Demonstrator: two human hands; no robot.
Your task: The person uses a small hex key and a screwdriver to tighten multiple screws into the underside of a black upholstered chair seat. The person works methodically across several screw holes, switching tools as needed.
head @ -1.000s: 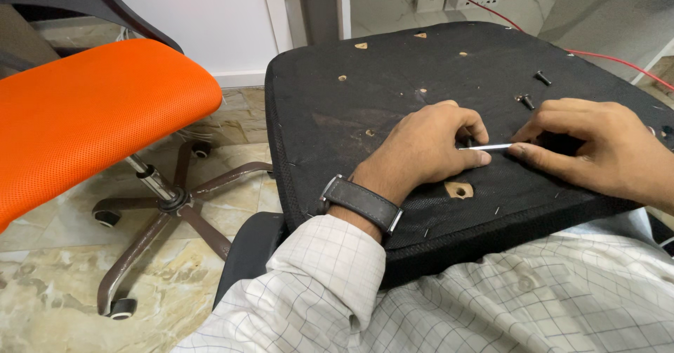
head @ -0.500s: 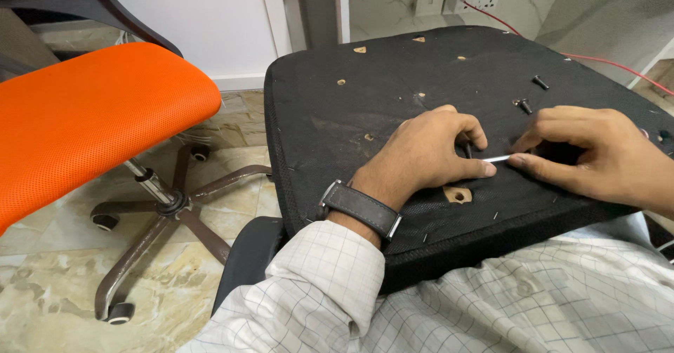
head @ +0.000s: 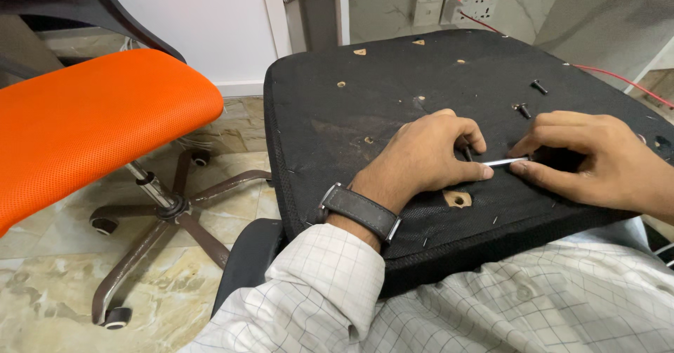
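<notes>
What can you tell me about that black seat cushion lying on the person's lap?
The seat cushion is a squarish pad with rounded corners, turned underside up and covered in thin black fabric, dusty and scuffed. Torn holes show pale wood beneath. It rests across the lap, tilted slightly. Two loose black screws lie on it. The left hand and right hand press on it, holding a thin silvery tool between them.

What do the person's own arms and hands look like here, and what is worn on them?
Both hands are bare, with no gloves or rings visible. The left hand has a dark wristwatch with a wide dark strap on its wrist. Behind it comes a white sleeve with a thin dark grid check and a buttoned cuff. The right hand shows no watch; its wrist leaves the frame.
</notes>
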